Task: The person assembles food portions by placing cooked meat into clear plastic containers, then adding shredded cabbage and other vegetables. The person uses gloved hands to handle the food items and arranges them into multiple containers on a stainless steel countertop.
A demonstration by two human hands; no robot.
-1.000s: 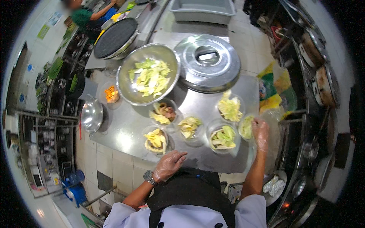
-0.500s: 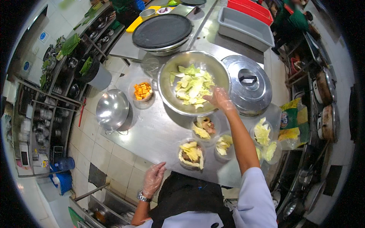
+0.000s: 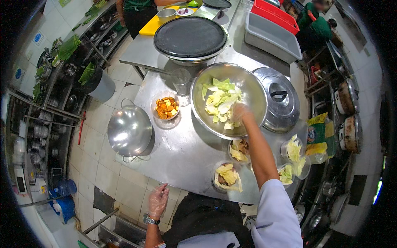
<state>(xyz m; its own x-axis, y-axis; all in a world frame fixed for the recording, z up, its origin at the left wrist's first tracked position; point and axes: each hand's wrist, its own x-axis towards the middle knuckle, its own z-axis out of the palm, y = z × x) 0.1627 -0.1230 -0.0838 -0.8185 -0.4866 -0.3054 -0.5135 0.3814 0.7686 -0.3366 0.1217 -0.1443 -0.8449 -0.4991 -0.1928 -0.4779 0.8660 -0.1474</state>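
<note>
My right hand [image 3: 243, 115], in a clear plastic glove, reaches into a large steel bowl [image 3: 258, 99], at the right edge of a heap of cut cabbage [image 3: 222, 97]. Motion smears its fingers, so their grip is unclear. Gloved as well, my left hand [image 3: 158, 201] hangs empty off the table's near edge, its fingers loosely extended. Near the bowl, a clear tub [image 3: 227, 177] holds cabbage over brownish pieces. Another similar tub [image 3: 239, 149] is partly behind my right forearm. More cabbage-topped tubs [image 3: 285, 173] stand right of that arm.
A tub of orange-coated cubes [image 3: 167, 108], a clear cup [image 3: 181, 80] and an empty two-handled pan [image 3: 130, 130] sit left of the bowl. A steel lid [image 3: 277, 105] lies to its right. Behind are a black round tray [image 3: 190, 36] and a grey bin [image 3: 273, 39]. Other people stand farther back.
My right hand has gone from the bowl's right rim deeper in, to the cabbage. My left hand stays off the table's edge. The view has shifted slightly, and a person at the back shows more.
</note>
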